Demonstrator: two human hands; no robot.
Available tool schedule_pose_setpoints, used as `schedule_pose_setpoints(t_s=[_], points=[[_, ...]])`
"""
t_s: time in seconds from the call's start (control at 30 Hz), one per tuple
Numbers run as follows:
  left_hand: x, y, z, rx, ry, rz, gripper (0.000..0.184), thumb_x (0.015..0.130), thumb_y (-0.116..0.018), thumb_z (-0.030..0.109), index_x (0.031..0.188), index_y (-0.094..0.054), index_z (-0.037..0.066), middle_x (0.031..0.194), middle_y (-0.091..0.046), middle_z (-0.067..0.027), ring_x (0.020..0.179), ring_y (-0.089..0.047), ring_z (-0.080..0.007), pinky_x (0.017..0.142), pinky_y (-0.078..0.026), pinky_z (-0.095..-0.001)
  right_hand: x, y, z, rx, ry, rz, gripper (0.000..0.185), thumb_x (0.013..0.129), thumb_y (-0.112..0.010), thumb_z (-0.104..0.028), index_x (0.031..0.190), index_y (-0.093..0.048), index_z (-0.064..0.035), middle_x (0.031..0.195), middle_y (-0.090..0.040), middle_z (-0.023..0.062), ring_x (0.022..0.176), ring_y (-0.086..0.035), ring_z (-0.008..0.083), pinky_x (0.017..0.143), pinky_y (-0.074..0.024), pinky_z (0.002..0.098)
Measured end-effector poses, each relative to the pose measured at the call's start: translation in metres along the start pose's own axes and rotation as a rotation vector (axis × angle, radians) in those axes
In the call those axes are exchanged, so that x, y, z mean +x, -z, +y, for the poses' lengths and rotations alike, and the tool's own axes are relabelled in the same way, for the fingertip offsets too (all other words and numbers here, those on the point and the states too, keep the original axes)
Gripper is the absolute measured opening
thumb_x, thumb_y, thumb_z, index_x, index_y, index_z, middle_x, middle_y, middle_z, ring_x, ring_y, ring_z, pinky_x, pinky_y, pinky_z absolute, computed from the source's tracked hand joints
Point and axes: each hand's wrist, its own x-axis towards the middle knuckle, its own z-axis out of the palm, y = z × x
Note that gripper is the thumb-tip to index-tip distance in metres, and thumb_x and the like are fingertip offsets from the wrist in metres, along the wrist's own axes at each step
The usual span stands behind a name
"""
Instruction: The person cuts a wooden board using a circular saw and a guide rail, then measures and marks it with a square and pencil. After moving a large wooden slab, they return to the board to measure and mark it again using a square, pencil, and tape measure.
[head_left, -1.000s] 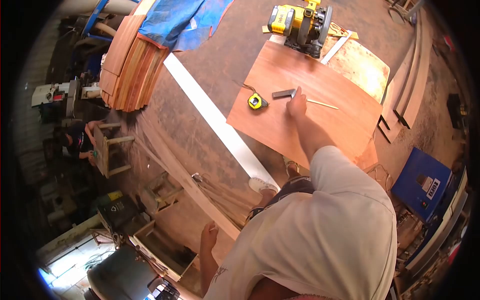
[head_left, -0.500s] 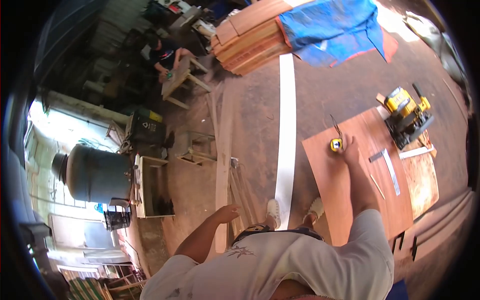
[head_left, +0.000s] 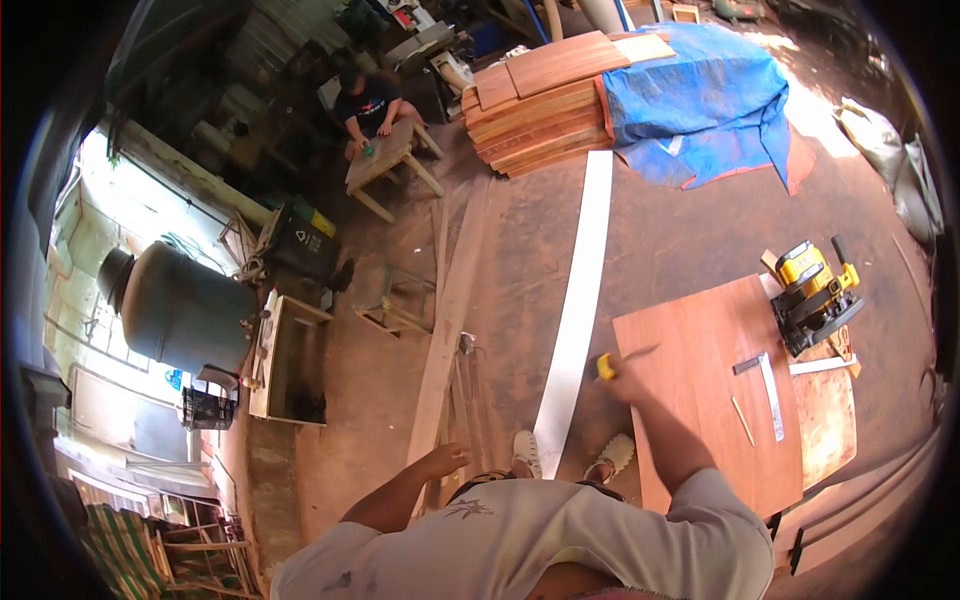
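My right hand (head_left: 626,384) grips a yellow tape measure (head_left: 605,366) at the left edge of a reddish-brown wooden board (head_left: 690,345). A dark strap or strip, blurred, sticks out beside that hand over the board. My left hand (head_left: 445,459) hangs at my left side, fingers curled in, with no object visible in it. It is nearest to the long planks (head_left: 440,400) on the floor. On the board lie a try square (head_left: 768,385) and a thin pencil-like stick (head_left: 742,420). A yellow and black circular saw (head_left: 815,295) rests at the board's far right corner.
A long white strip (head_left: 575,310) runs along the floor ahead of my feet. Stacked boards (head_left: 545,120) stand ahead, partly under a blue tarp (head_left: 695,105). A co-worker (head_left: 368,108) sits at a low wooden bench (head_left: 385,165). A big dark tank (head_left: 190,308) is at left.
My right hand has lifted the tape measure off the board and brought it left to the board's edge. My left hand's fingers have curled in more. The view has tilted and shifted.
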Motion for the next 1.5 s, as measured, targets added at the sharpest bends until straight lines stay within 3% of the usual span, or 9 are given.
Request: schedule_pose_setpoints(t_s=[0.1, 0.2, 0.27, 0.57, 0.97, 1.1, 1.33, 1.4, 1.5], points=[[0.019, -0.002, 0.062, -0.366, -0.151, 0.25, 0.053, 0.091, -0.064, 0.035, 0.131, -0.054, 0.003, 0.117, -0.063, -0.0131, 0.111, -0.059, -0.0229, 0.092, -0.048, -0.0329, -0.035, -0.066, -0.056, 0.195, 0.132, -0.54, 0.07, 0.081, -0.078, -0.012, 0.142, -0.043, -0.008, 0.128, -0.053, 0.0051, 0.118, -0.052, 0.0149, 0.098, -0.0471, 0.0324], [0.026, 0.011, 0.148, -0.866, -0.158, 0.28, 0.053, 0.094, -0.062, 0.037, 0.133, -0.052, 0.002, 0.116, -0.062, -0.0091, 0.109, -0.058, -0.0188, 0.09, -0.048, -0.0298, -0.077, -0.103, -0.133, 0.118, 0.226, -0.605, 0.073, 0.079, -0.08, -0.018, 0.141, -0.044, -0.0085, 0.127, -0.056, 0.0103, 0.117, -0.055, 0.019, 0.097, -0.047, 0.0346], [0.029, 0.025, 0.172, -0.88, -0.31, -0.329, 0.052, 0.095, -0.061, 0.033, 0.137, -0.049, 0.004, 0.125, -0.059, -0.0104, 0.116, -0.056, -0.017, 0.095, -0.046, -0.0302, -0.086, -0.108, -0.141, 0.167, 0.277, -0.628, 0.07, 0.078, -0.081, -0.02, 0.138, -0.047, -0.0079, 0.121, -0.06, 0.0115, 0.111, -0.058, 0.0193, 0.093, -0.0493, 0.0338], [0.074, -0.016, 0.171, -0.939, -0.272, -0.292, 0.039, 0.094, -0.063, 0.03, 0.12, -0.061, 0.002, 0.102, -0.065, -0.0078, 0.088, -0.064, -0.0126, 0.075, -0.053, -0.0269, -0.093, -0.072, -0.107, 0.072, -0.162, -0.357, 0.052, 0.084, -0.076, -0.031, 0.121, -0.055, 0.0001, 0.089, -0.066, 0.0102, 0.073, -0.063, 0.014, 0.061, -0.052, 0.0278], [0.11, 0.061, 0.173, -0.913, -0.229, -0.396, 0.043, 0.09, -0.062, 0.051, 0.109, -0.064, 0.013, 0.094, -0.067, -0.0012, 0.076, -0.066, -0.0108, 0.06, -0.057, -0.0294, -0.093, -0.077, -0.114, 0.03, 0.029, 0.214, 0.023, 0.08, -0.079, -0.011, 0.095, -0.062, -0.0049, 0.08, -0.062, 0.0005, 0.069, -0.057, 0.0085, 0.059, -0.0469, 0.024], [0.121, 0.113, 0.114, -0.881, -0.169, -0.545, 0.044, 0.092, -0.059, 0.051, 0.117, -0.063, 0.015, 0.095, -0.066, -0.0012, 0.069, -0.064, -0.0115, 0.059, -0.057, -0.0284, -0.121, -0.062, -0.149, -0.055, -0.097, 0.094, 0.016, 0.084, -0.075, -0.016, 0.089, -0.068, -0.0024, 0.077, -0.064, 0.0014, 0.068, -0.058, 0.0092, 0.059, -0.0492, 0.025], [0.178, 0.117, 0.029, -0.247, -0.522, -0.991, 0.047, 0.087, -0.065, 0.047, 0.124, -0.062, 0.019, 0.108, -0.066, -0.0024, 0.096, -0.062, -0.0143, 0.076, -0.052, -0.0391, -0.19, -0.084, -0.157, -0.265, -0.328, 0.283, 0.021, 0.083, -0.074, -0.02, 0.088, -0.073, 0.0007, 0.074, -0.069, 0.0056, 0.065, -0.062, 0.0116, 0.061, -0.0524, 0.0269], [0.203, 0.098, 0.061, 0.365, -0.363, -1.141, 0.054, 0.089, -0.065, 0.042, 0.136, -0.057, 0.016, 0.133, -0.058, -0.0073, 0.115, -0.055, -0.0188, 0.089, -0.05, -0.0331, -0.199, -0.102, -0.17, -0.269, -0.366, 0.315, 0.021, 0.083, -0.073, -0.02, 0.088, -0.073, 0.0008, 0.074, -0.069, 0.0062, 0.065, -0.062, 0.0121, 0.062, -0.0529, 0.0271], [0.179, 0.087, 0.113, 0.918, -0.344, -1.11, 0.071, 0.08, -0.069, 0.056, 0.138, -0.055, 0.015, 0.129, -0.061, -0.0119, 0.121, -0.053, -0.0187, 0.101, -0.041, -0.0282, -0.208, -0.116, -0.184, -0.39, -0.427, 0.33, 0.018, 0.084, -0.071, -0.018, 0.09, -0.075, -0.0022, 0.078, -0.071, 0.0088, 0.069, -0.065, 0.0139, 0.067, -0.0555, 0.0283]])
